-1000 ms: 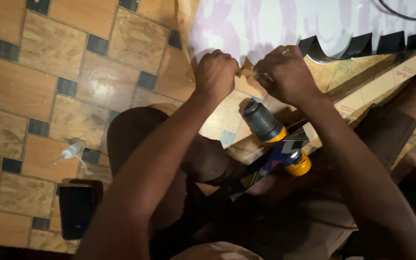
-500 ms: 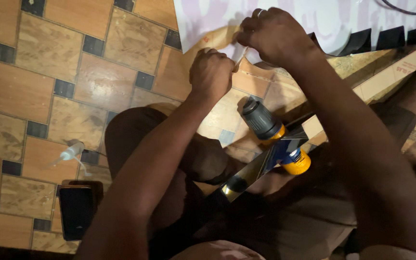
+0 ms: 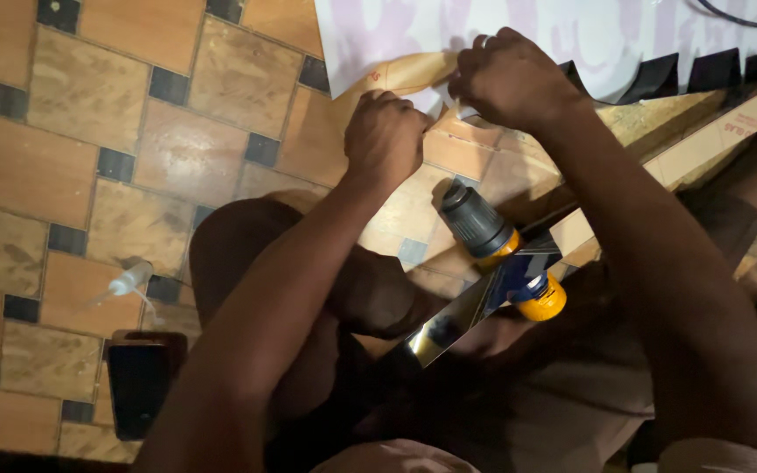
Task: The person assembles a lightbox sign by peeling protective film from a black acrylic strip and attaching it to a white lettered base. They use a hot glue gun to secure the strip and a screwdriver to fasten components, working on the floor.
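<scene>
A thin pale strip (image 3: 459,107) is being peeled or pulled at the near edge of the white sheet (image 3: 378,44) on the tiled floor (image 3: 89,131); the left hand (image 3: 385,136) is clenched in a fist just beside it, its grip contents hidden; the right hand (image 3: 508,77) is pinched on the strip, wrist bent, forearm raised over the drill (image 3: 492,241); a steady pull along the edge is judged necessary next.
</scene>
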